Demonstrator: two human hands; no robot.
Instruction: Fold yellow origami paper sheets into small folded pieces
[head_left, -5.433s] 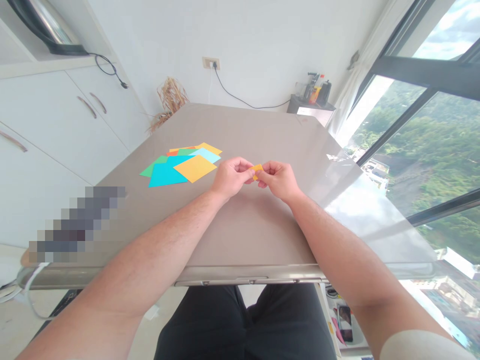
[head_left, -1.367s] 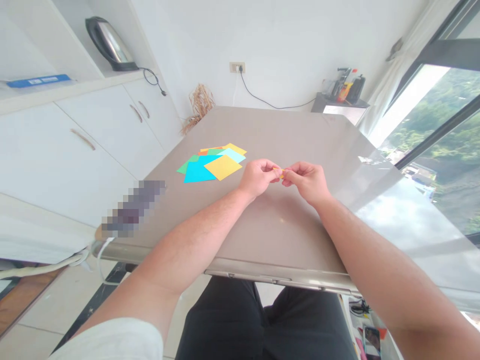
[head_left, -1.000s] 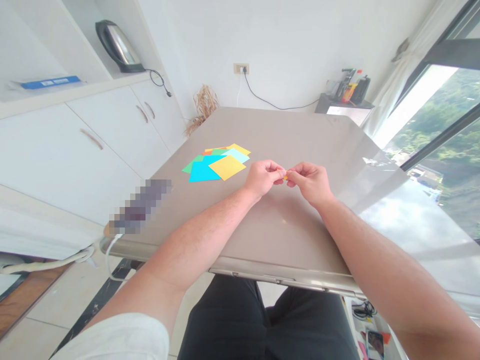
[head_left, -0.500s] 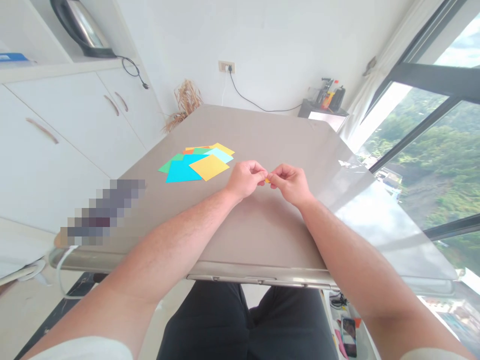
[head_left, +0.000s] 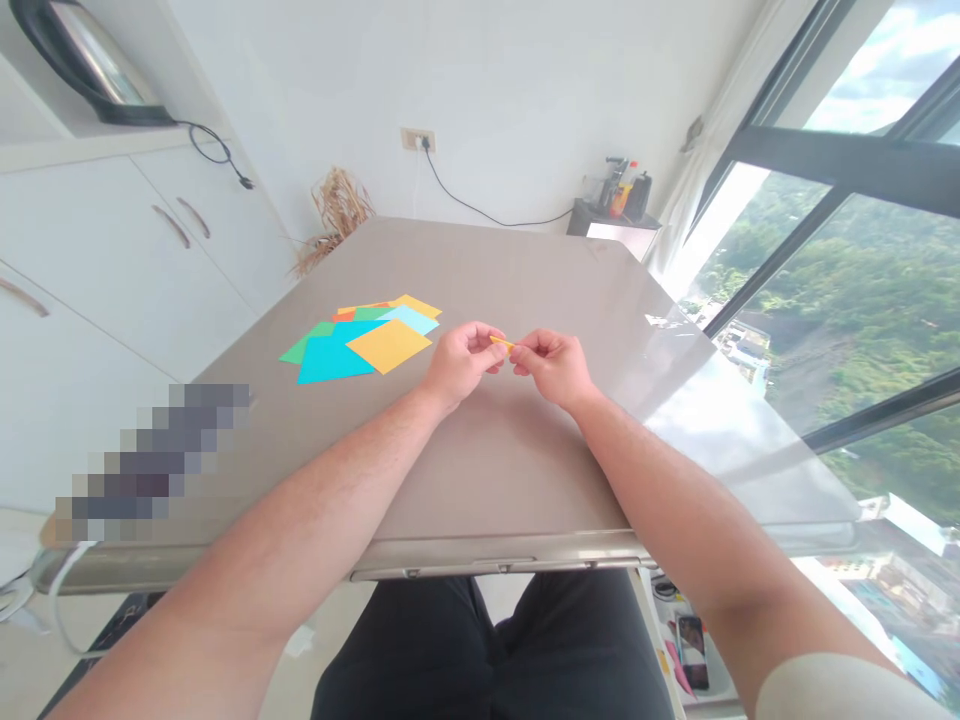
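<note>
A small folded piece of orange-yellow paper [head_left: 502, 343] is pinched between the fingertips of both my hands, just above the grey table [head_left: 525, 450]. My left hand [head_left: 462, 360] is closed on its left end and my right hand [head_left: 550, 365] is closed on its right end. Only a thin sliver of the paper shows between the fingers. A loose pile of coloured paper squares [head_left: 360, 336], yellow, blue, green and orange, lies flat on the table to the left of my left hand.
White cupboards [head_left: 112, 260] run along the left, with a kettle [head_left: 71, 60] on a shelf. A dried plant [head_left: 334, 215] and a wall socket with a cable [head_left: 418, 140] stand beyond the table. A small stand with bottles [head_left: 619, 195] is at the back right beside large windows.
The paper piece has become narrower between my fingers, from a visible small square to a thin strip. My head turned, so the view swung left and back. Both hands stay together.
</note>
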